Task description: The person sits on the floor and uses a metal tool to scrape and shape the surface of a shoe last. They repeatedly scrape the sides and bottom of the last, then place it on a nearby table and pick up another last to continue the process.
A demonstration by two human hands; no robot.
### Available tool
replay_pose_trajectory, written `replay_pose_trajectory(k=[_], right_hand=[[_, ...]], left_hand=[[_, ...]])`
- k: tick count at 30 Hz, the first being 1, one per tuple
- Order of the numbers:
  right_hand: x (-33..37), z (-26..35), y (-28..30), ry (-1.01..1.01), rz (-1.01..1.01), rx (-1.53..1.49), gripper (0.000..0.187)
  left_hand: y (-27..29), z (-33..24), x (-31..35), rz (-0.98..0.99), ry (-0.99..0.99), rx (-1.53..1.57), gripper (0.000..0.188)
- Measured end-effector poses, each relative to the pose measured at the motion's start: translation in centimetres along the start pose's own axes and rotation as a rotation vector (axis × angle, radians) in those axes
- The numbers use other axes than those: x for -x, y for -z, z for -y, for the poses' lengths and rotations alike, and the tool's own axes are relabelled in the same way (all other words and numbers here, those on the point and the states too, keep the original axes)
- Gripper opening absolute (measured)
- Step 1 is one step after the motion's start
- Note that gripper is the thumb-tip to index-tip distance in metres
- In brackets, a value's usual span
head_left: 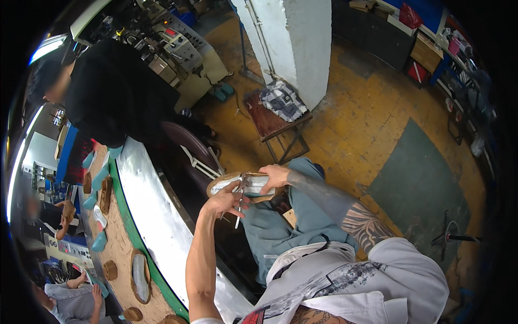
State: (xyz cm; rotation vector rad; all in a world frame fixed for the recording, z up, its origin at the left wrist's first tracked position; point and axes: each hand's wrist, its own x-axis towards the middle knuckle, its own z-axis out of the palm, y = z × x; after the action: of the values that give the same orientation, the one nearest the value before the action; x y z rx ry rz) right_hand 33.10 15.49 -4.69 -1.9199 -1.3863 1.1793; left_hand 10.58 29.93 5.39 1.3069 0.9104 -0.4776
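Over my lap lies a tan shoe upper with its pale grey-white underside turned up. My right hand grips its right-hand end, the thumb resting on the underside. In my left hand is a pair of metal pincers, its jaws at the middle of the shoe and its handles pointing toward me. The fingers are wrapped partly round the handles. Whether the jaws bite on the material is too small to tell.
Left of me runs a metal-topped bench with a green edge. Beyond it, a conveyor surface carries several shoes and teal lasts. A person in black sits ahead-left near a machine. A stool holds a checked cloth.
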Motion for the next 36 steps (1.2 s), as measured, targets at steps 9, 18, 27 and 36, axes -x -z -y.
replay_pose_trajectory(k=[9,18,27,36], right_hand=[[-0.4,3.6,-0.7,0.007,0.071,0.341,0.077],[2.8,2.2,-4.7,0.286,-0.241,0.516,0.069],[3.3,0.8,-6.0,0.399,-0.387,0.521,0.052],[2.1,3.1,-3.5,0.306,-0.170,0.438,0.081]], left_hand=[[-2.1,6.2,-1.0,-0.311,-0.304,-0.332,0.064],[-5.8,3.3,3.0,-0.452,-0.142,-0.883,0.049],[-8.2,4.1,-0.2,-0.934,-0.784,-0.767,0.054],[-5.3,9.3,2.5,-0.262,-0.317,0.594,0.028]])
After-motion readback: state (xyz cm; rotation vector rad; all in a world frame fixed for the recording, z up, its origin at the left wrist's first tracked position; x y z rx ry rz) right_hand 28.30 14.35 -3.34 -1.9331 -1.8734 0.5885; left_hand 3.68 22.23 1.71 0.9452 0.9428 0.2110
